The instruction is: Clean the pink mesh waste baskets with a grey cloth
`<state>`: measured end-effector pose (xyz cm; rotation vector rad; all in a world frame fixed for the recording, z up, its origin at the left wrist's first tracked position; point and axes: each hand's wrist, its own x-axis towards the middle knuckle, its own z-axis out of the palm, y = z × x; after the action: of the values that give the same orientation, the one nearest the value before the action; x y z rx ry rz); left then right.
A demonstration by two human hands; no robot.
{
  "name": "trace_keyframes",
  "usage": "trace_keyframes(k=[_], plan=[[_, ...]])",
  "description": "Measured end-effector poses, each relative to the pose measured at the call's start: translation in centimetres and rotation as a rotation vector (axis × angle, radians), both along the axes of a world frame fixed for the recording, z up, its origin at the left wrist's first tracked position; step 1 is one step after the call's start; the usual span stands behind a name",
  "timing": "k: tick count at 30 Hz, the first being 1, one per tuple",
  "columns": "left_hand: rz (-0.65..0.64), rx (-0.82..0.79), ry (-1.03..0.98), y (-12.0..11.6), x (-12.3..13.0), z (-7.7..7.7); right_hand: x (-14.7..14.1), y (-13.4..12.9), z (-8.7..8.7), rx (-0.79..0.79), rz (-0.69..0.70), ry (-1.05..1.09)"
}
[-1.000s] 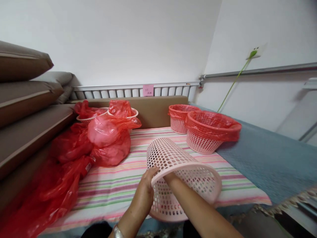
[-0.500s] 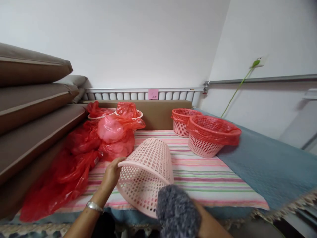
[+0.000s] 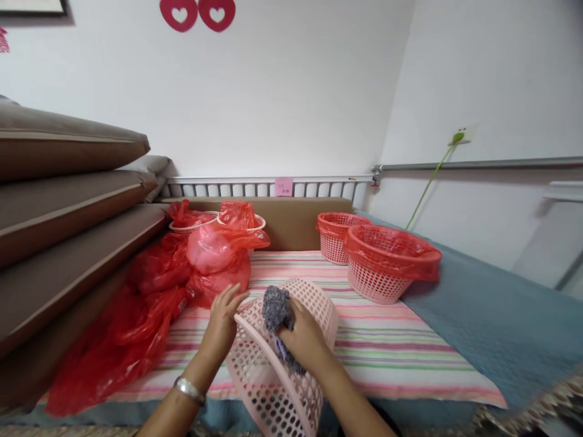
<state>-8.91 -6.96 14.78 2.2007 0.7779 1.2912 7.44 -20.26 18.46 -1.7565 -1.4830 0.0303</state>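
A pale pink perforated plastic basket (image 3: 319,303) lies tilted on its side on the striped sheet, its mouth facing me. At the left of its rim is my left hand (image 3: 225,315), with a silver bangle at the wrist and the fingers stretched out and apart. Whether the thumb touches the rim, I cannot tell. My right hand (image 3: 303,334) is closed around a bunched grey fluffy cloth (image 3: 277,309) and presses it on the outer side of the basket, just behind the rim.
Red plastic bags (image 3: 214,255) lie in a heap at the left, by white-rimmed baskets (image 3: 262,223). Two red-lined baskets (image 3: 380,285) stand at the right on the striped sheet (image 3: 392,346). Brown cushions (image 3: 73,188) are stacked high at the left. A radiator (image 3: 204,187) runs behind.
My right hand has moved with the grey cloth from the basket's mouth to its outer side. The basket has turned, its mouth dropping lower. My left hand's fingers have loosened from the rim.
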Motion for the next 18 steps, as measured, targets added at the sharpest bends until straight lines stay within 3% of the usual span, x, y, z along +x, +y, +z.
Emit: trace_keyframes(k=[3, 5, 7, 10, 14, 18], plan=[[0.173, -0.112, -0.133, -3.0, 0.1, -1.2, -0.4, -0.9, -1.7, 0.051, -0.073, 0.041], [0.189, -0.282, -0.200, -6.1, 0.4, -1.9, -0.4, -1.4, -2.3, 0.076, -0.098, 0.012], [-0.034, -0.654, -0.351, -9.4, 0.9, -1.8, -0.7, -1.8, -2.6, 0.097, -0.121, -0.039], [-0.162, -0.829, -0.509, -13.0, 1.8, -0.2, -2.0, -2.3, -3.2, 0.136, -0.159, -0.138], [-0.247, -0.927, -0.650, -14.7, 2.7, 1.2, -3.1, -3.5, -4.3, 0.211, -0.130, -0.237], [-0.333, -0.908, -0.598, -14.3, 3.8, 1.0, -0.5, -4.1, -4.0, 0.205, -0.136, -0.212]])
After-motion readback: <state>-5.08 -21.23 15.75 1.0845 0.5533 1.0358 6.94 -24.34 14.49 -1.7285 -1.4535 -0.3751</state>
